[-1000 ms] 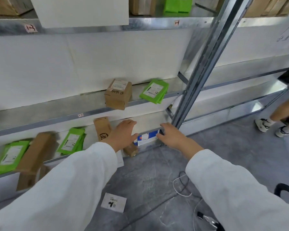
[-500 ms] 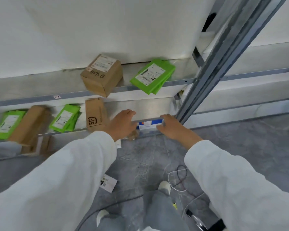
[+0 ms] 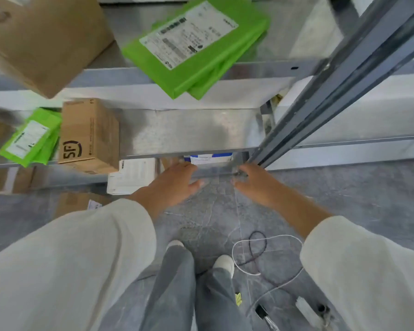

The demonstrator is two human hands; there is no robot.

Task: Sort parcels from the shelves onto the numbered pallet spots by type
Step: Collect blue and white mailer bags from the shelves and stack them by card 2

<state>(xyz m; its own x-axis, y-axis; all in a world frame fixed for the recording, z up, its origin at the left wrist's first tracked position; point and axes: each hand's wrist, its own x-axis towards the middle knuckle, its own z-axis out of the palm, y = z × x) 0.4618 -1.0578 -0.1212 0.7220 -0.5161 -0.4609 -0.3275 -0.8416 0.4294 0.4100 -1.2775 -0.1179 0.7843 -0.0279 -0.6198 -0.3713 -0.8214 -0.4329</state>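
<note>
Head view: your left hand (image 3: 170, 183) and right hand (image 3: 256, 182) reach spread, empty, toward the blue-and-white flat parcel (image 3: 210, 157); the brown cardboard box (image 3: 89, 137) reads "SF".

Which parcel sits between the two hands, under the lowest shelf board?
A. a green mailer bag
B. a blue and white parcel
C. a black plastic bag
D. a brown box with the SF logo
B: the blue and white parcel lies under the lowest shelf board, between the left hand and the right hand; neither hand grips it yet.
</note>
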